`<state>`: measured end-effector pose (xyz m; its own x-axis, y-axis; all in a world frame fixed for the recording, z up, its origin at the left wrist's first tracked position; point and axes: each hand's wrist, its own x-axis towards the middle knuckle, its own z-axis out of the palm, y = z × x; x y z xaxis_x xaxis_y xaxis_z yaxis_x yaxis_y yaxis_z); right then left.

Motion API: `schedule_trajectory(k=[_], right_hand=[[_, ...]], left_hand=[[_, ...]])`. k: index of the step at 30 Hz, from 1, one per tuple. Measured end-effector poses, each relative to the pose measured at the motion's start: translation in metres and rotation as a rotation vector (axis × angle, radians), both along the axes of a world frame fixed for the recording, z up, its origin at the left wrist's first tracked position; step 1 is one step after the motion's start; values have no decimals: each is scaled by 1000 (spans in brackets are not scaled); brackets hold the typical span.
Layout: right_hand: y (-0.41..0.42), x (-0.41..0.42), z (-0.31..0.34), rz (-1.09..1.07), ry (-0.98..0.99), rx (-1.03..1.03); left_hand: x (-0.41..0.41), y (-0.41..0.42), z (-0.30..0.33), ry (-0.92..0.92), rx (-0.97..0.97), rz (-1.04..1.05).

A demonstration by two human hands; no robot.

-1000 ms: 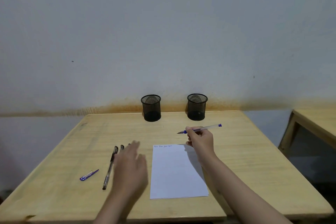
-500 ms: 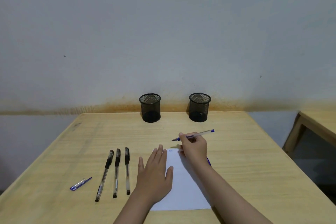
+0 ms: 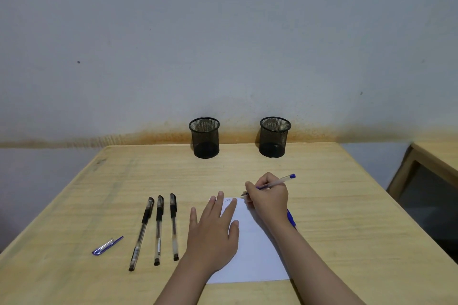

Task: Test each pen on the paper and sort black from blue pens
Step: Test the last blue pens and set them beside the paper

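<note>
My right hand [image 3: 269, 199] grips a clear pen with a blue end [image 3: 277, 182], its tip down at the top edge of the white paper [image 3: 255, 255]. My left hand [image 3: 214, 230] lies flat with straight fingers on the paper's left part. Some small writing shows at the paper's top left. Three black-capped pens [image 3: 158, 229] lie side by side on the table left of my left hand. A blue pen cap [image 3: 107, 245] lies further left. Another blue pen [image 3: 292, 218] peeks out from behind my right wrist.
Two black mesh pen cups, left [image 3: 204, 137] and right [image 3: 274, 136], stand at the back of the wooden table [image 3: 347, 205] against the wall. A second wooden table [image 3: 438, 156] is at the right edge, with a gap between.
My left hand moved right from beside the black pens onto the paper. My right hand lowered the pen from above the table down to the paper's top edge.
</note>
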<state>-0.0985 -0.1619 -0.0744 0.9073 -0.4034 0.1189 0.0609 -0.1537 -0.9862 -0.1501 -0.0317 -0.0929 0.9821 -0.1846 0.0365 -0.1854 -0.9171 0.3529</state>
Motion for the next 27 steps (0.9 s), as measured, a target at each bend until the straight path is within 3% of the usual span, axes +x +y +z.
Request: schedule_trajectory(k=[18, 27], right_hand=[[-3, 10, -6, 83, 47, -142], [-3, 10, -7, 54, 42, -106]], left_hand=[[2, 0, -2, 6, 2, -17], [-2, -3, -2, -13, 17, 54]])
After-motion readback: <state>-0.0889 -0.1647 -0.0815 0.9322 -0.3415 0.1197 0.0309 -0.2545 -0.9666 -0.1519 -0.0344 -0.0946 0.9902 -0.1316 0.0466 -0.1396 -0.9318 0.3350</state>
